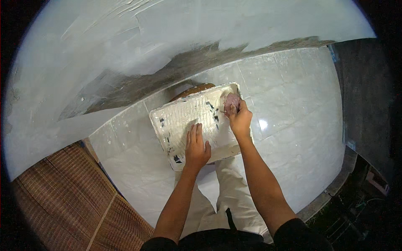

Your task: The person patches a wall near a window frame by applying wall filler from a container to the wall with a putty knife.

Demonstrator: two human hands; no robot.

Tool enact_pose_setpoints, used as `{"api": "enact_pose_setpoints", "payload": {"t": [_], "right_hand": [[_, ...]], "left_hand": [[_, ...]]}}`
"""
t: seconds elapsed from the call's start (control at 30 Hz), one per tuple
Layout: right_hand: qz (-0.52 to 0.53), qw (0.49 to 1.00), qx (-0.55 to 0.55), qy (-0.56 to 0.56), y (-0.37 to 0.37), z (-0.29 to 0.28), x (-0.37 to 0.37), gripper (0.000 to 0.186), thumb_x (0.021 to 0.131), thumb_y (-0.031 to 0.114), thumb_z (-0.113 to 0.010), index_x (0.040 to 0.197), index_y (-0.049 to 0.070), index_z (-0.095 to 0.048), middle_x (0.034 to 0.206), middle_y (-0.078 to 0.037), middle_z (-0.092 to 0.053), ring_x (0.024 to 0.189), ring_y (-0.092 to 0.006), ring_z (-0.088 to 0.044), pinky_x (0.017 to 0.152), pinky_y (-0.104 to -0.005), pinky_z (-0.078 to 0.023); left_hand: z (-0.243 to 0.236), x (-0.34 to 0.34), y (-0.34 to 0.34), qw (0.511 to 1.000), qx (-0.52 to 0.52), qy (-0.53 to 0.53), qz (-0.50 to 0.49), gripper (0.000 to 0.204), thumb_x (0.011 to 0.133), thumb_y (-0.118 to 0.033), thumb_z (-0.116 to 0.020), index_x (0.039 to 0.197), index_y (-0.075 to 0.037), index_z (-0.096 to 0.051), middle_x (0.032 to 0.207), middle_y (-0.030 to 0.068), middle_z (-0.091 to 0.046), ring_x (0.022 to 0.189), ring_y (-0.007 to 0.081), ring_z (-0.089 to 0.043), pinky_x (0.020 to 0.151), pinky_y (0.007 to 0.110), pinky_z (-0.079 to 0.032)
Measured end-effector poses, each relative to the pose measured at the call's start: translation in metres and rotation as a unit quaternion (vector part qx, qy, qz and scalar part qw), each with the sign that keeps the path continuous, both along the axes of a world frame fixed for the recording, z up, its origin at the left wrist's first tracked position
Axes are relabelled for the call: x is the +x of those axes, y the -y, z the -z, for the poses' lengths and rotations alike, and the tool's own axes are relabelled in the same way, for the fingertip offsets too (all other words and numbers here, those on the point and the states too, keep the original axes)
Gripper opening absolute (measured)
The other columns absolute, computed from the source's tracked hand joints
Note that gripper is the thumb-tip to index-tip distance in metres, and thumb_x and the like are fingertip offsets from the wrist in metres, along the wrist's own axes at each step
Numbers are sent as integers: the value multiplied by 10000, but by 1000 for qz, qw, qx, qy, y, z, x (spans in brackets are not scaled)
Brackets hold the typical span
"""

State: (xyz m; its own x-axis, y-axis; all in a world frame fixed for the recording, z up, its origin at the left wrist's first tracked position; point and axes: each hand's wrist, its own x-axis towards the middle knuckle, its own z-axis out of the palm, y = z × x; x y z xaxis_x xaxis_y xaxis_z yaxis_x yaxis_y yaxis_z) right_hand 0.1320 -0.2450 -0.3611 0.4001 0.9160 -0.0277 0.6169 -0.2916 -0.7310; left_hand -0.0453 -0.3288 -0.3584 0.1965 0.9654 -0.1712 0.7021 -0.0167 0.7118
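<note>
A paint tray smeared with cream-white paint sits tilted in front of me, above my legs, its ribbed slope on the left. Dark patches show through the paint. My right hand is closed on a pinkish wad at the tray's far right corner; whether it is cloth or sponge I cannot tell. Over the ribbed part lies my left hand, fingers stretched out together and holding nothing. It seems to touch the tray near its front edge.
Ahead stands a wall with whitish coating and a bare grey strip along its foot. Pale tiles cover the floor. A brown object peeks out behind the tray. Woven brown matting is at left, a dark panel at right.
</note>
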Motion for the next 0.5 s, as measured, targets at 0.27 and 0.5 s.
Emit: {"api": "enact_pose_setpoints", "payload": {"t": [0.27,0.5], "right_hand": [[-6,999,-46,-25,-12,-1,6,247,798,47,-655,1034,-22,-637,851,-268,-666,799,-434,-665,705,-461,-521],[-12,998,-52,-33,-8,9,11,221,801,32,-650,1013,-28,-639,847,-268,-666,810,-428,-667,717,-444,-519]], "left_hand": [[2,0,3,1000,18,4,-8,689,815,-58,-573,1434,50,-289,1434,286,-357,1353,446,-331,1139,488,-263],[-2,1,6,999,-1,33,-26,678,798,-68,-578,1407,79,-320,1414,272,-383,1353,445,-323,1139,507,-251]]}}
